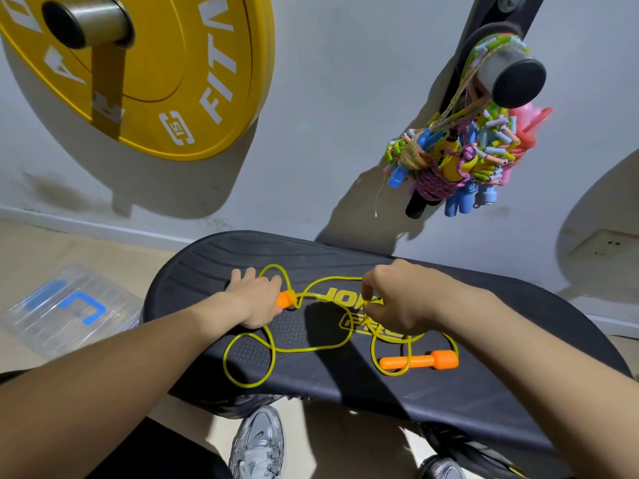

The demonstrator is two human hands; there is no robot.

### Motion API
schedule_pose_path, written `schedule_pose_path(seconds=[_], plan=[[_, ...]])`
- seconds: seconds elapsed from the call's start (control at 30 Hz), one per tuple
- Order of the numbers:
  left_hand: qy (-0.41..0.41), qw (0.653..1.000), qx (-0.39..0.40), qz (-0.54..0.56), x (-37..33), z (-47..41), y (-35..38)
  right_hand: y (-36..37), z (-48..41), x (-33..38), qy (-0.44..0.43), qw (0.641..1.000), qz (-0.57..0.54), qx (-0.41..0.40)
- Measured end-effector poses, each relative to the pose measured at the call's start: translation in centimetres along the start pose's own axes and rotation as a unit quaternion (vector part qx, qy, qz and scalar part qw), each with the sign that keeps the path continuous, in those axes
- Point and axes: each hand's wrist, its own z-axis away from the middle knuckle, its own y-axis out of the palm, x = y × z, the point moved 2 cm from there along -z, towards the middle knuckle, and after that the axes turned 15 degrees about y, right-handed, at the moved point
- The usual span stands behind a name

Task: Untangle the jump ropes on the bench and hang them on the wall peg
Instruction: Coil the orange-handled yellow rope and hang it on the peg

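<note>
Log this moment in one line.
left hand holds orange handle | right hand pinches yellow rope | rope looped on bench | other ropes on peg

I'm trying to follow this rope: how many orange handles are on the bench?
2. One handle pokes out of the left hand, which grips it. The other handle lies loose on the bench, below the right hand, which pinches the rope. None seems hidden.
</note>
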Motion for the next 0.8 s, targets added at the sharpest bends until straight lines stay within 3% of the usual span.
schedule_pose_path(seconds=[0.13, 0.23, 0.33, 0.5, 0.6, 0.7, 0.8], plan=[[0.048, 0.992, -0.100, 0.064, -1.9, 0.6, -3.3, 0.2, -0.6, -0.3, 0.008, 1.000, -0.003, -0.011], [0.152, 0.957, -0.154, 0.193, -3.6, 1.3, -6.3, -0.1, -1.1, -0.7, 0.019, 0.998, -0.031, -0.055], [0.219, 0.931, -0.189, 0.223, -5.4, 2.1, -8.7, -0.7, -0.9, -0.7, 0.001, 0.991, -0.090, -0.096], [0.234, 0.916, -0.244, 0.215, -6.7, 3.3, -11.2, -1.9, -0.1, -1.5, -0.002, 0.967, -0.214, -0.135], [0.251, 0.910, -0.236, 0.230, -6.3, 3.9, -12.4, -2.9, 0.1, -2.7, 0.014, 0.960, -0.246, -0.135], [0.250, 0.926, -0.194, 0.206, -5.6, 4.5, -13.2, -3.4, 0.4, -3.7, 0.018, 0.937, -0.335, -0.093], [0.221, 0.937, -0.203, 0.178, -4.7, 5.2, -14.1, -3.2, 0.4, -4.4, 0.048, 0.884, -0.464, -0.023]])
